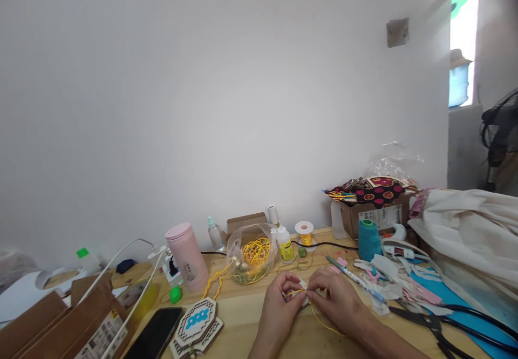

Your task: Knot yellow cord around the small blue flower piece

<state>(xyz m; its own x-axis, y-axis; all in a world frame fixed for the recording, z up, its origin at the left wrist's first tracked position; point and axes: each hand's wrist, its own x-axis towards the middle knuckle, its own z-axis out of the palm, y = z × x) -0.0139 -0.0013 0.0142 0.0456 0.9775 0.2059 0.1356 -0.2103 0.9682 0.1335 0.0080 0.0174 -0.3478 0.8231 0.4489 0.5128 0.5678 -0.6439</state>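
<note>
My left hand (285, 298) and my right hand (329, 296) meet over the wooden table, fingertips pinched close together. Between them runs a thin yellow cord (324, 324), gripped by both hands, with a loose end trailing toward the front right. Under the fingertips is a small pale piece (302, 283), mostly hidden, so its kind does not show. Just behind the hands stand a glue bottle (285, 245) with a yellow label and a spool of yellow cord (306, 235). A plastic bag (238, 251) with tangled yellow cord sits to their left.
On the left lie octagonal wooden ornaments (197, 321), a black phone (156, 333), a pink tumbler (187, 256) and a cardboard box (60, 326). On the right are black-handled scissors (435, 324), a pen (358, 278), fabric scraps (404, 286), a teal thread cone (369, 240) and a filled box (378, 213).
</note>
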